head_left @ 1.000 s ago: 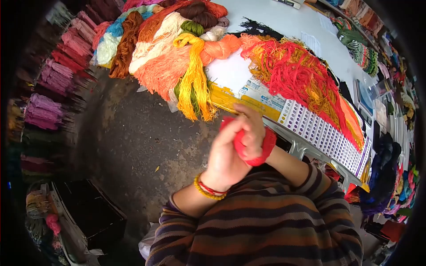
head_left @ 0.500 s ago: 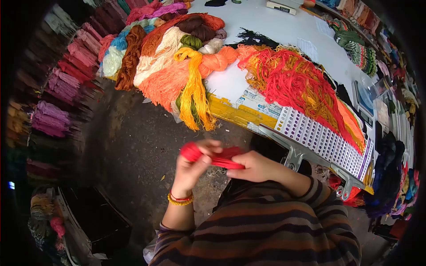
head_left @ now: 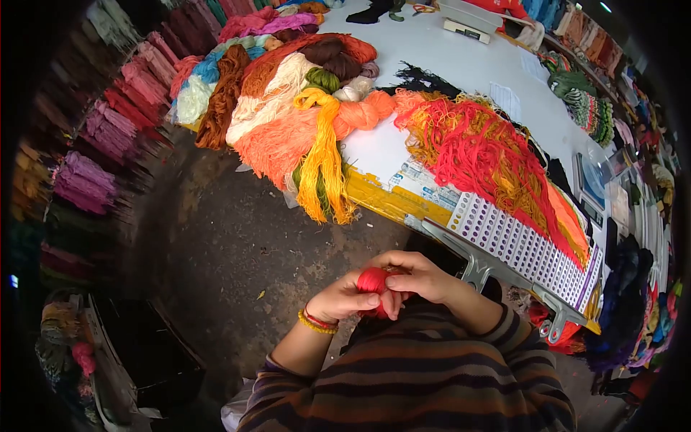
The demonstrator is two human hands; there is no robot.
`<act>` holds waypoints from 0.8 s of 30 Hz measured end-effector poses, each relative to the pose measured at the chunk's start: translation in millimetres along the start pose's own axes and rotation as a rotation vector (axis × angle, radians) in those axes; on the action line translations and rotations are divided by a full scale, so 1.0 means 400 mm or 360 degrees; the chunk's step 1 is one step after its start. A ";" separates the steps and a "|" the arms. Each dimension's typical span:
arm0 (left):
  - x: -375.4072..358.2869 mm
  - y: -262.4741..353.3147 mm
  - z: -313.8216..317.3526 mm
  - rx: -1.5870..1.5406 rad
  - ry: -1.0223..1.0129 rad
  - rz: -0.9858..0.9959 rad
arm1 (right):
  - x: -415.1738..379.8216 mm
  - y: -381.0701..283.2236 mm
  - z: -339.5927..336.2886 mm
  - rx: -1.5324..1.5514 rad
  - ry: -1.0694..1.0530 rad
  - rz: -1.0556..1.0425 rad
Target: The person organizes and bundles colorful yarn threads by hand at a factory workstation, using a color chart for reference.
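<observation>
A bundle of red yarn, compact and rounded, sits between my two hands in front of my waist. My left hand, with a yellow bead bracelet at the wrist, cups it from the left with the thumb across its lower side. From the right, my right hand presses its thumb and fingers against the same bundle. Some fingers of both hands overlap behind the yarn and are partly hidden. On the table ahead lies a loose heap of red and mustard yarn.
Yellow yarn hangs over the edge of the white table, beside peach yarn. A dotted colour chart and a metal bracket line the near edge. A dark box stands lower left.
Both hands have come together, the left moving right. The red yarn, stretched between them before, is now gathered into a compact bundle. The camera view has shifted slightly.
</observation>
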State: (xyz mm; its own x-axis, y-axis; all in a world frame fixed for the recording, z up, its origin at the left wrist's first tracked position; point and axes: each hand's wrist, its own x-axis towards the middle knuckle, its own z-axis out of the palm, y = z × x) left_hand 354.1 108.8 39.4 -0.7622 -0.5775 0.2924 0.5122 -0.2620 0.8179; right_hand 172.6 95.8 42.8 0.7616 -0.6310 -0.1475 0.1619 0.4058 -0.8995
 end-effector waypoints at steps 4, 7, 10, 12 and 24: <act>-0.006 0.047 0.017 0.0166 0.0523 -0.0218 | 0.011 -0.025 0.009 -0.0011 0.0170 -0.0060; -0.012 0.014 -0.002 0.0043 0.1332 -0.0072 | 0.024 -0.008 -0.008 0.0092 0.0465 -0.0237; 0.017 0.048 -0.007 -0.0587 0.1284 0.0337 | 0.030 0.002 -0.018 0.0485 0.0508 -0.0388; 0.020 0.044 -0.008 -0.0822 0.1250 0.0440 | 0.025 0.011 -0.025 0.0764 0.0333 -0.0155; -0.035 0.203 -0.030 0.2056 0.1676 0.0334 | 0.055 0.051 -0.008 -0.1637 0.0509 -0.0274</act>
State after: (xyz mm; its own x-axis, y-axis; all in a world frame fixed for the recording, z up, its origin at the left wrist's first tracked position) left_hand 411.0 86.5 95.8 0.1252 -0.8879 0.4427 -0.4823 0.3355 0.8092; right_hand 190.9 88.0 19.9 0.5567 -0.8294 0.0467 -0.4648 -0.3576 -0.8100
